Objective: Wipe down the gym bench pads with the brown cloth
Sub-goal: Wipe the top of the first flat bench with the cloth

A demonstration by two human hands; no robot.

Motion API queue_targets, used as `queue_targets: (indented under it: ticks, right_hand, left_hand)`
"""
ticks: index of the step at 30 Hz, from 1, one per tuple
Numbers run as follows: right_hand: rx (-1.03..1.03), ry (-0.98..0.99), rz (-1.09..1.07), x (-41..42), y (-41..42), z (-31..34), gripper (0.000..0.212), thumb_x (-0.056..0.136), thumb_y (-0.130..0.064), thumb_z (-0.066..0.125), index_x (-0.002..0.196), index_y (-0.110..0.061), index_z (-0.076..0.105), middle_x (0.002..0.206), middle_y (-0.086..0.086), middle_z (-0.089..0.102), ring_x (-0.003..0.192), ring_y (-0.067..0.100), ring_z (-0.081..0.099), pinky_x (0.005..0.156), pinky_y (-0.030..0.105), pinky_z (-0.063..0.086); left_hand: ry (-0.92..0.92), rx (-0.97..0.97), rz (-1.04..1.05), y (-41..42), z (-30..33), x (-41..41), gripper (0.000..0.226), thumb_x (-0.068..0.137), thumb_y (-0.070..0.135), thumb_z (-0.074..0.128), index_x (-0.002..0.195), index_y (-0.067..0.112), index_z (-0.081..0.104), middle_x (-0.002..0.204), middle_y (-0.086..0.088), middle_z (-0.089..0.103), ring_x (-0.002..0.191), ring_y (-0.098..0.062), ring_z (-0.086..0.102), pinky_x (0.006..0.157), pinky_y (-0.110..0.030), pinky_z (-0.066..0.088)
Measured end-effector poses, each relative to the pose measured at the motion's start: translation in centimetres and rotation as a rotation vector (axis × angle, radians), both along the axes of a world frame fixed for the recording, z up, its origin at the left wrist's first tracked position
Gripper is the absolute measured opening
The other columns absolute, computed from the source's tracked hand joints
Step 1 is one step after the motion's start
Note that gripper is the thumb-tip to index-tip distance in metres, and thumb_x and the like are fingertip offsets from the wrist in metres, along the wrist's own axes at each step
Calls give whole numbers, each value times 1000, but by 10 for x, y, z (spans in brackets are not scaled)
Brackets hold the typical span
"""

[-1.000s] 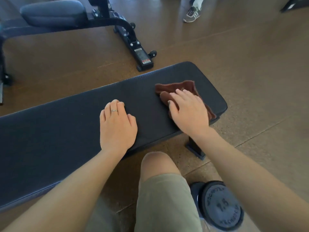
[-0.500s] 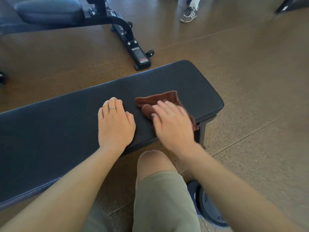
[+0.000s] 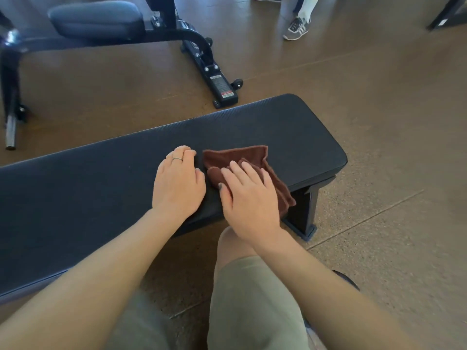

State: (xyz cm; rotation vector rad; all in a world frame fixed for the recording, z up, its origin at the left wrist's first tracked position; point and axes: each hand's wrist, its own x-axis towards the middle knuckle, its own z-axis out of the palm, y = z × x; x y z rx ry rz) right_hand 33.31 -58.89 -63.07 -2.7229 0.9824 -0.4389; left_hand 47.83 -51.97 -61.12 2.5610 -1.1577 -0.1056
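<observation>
A long black bench pad (image 3: 290, 130) runs across the view from lower left to right. The brown cloth (image 3: 237, 157) lies crumpled on the pad near its right end, one corner hanging over the near edge. My right hand (image 3: 250, 198) presses flat on the cloth with straight, spread fingers. My left hand (image 3: 178, 184) rests palm down on the bare pad just left of the cloth, a ring on one finger. The two hands almost touch.
A second bench with a padded seat (image 3: 96, 20) and a black steel frame (image 3: 214, 79) stands behind on the brown floor. Another person's shoe (image 3: 295, 27) is at the top. My knee (image 3: 242, 251) is below the pad; a dark weight plate (image 3: 347, 280) peeks out beside my right arm.
My right hand has slid the cloth leftward along the pad, from the right end to just beside my left hand. The left hand has stayed in place.
</observation>
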Motion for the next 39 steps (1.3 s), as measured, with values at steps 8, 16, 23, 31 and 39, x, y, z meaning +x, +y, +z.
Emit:
queue_targets:
  ticks: [8,16,23,31,39]
  right_hand:
    - [36,71,-335,-3,-83,15,45,110,-41,32,141,-23,61,155,1,54,148,26,43,125,51,26]
    - [12,1,146,44,66,3,45,110,-46,35,139,-28,64,150,-4,59,145,20,49,125,49,32]
    - [3,49,-121,18,-72,13,45,107,-39,35,132,-19,67,147,6,62,138,29,53,115,52,41]
    - [-6,55,185,40,54,5,48,109,-41,31,139,-26,64,149,-2,60,143,22,50,122,50,34]
    - [30,100,287,91,14,12,51,110,-45,25,143,-28,61,156,-5,54,148,18,44,127,46,26]
  left_hand:
    - [-67,46,90,79,-2,14,32,101,27,54,125,6,58,132,-14,56,122,-35,55,108,-49,44]
    - [-95,-37,57,87,-11,12,32,100,21,47,128,7,57,134,-14,59,125,-35,55,114,-50,42]
    - [-71,-22,60,88,-12,15,33,102,24,46,131,12,54,138,-6,55,130,-28,51,117,-43,38]
    - [-82,-3,57,87,-16,15,38,102,26,40,134,12,53,142,-8,55,133,-29,51,121,-46,36]
    - [-53,-21,87,84,-16,15,42,101,27,38,138,12,51,144,-8,55,135,-27,51,122,-43,34]
